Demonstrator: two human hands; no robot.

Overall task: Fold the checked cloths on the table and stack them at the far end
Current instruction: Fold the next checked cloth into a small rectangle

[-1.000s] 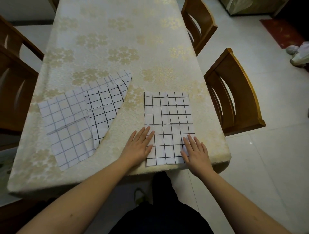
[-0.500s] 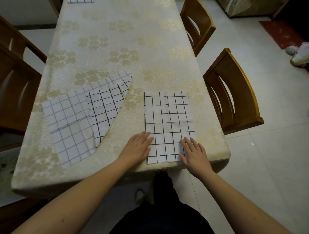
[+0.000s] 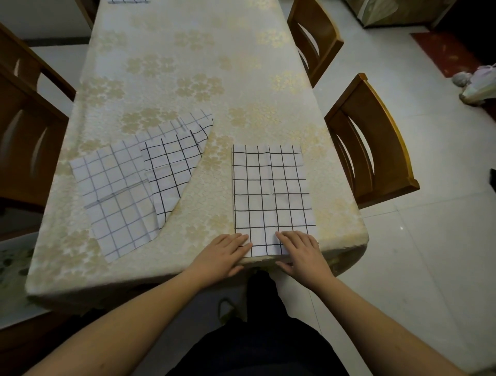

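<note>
A folded white cloth with a black check [image 3: 271, 193] lies flat as a tall rectangle near the table's front edge. My left hand [image 3: 224, 256] lies flat on its near left corner, fingers straight. My right hand [image 3: 302, 251] lies flat on its near right corner, thumb hanging over the table edge. To the left, an unfolded checked cloth [image 3: 128, 188] sprawls with one part turned over itself. At the table's far end, the edge of a stack of checked cloth [image 3: 128, 1] just shows.
The long table [image 3: 188, 67] wears a cream cloth with gold flowers. Wooden chairs stand on the right [image 3: 375, 145], further back on the right [image 3: 316, 40] and on the left [image 3: 24, 128]. Tiled floor [image 3: 429, 241] lies to the right.
Both hands have slid back along the folded cloth toward me, from its lower middle to its near edge. The cloths have not moved.
</note>
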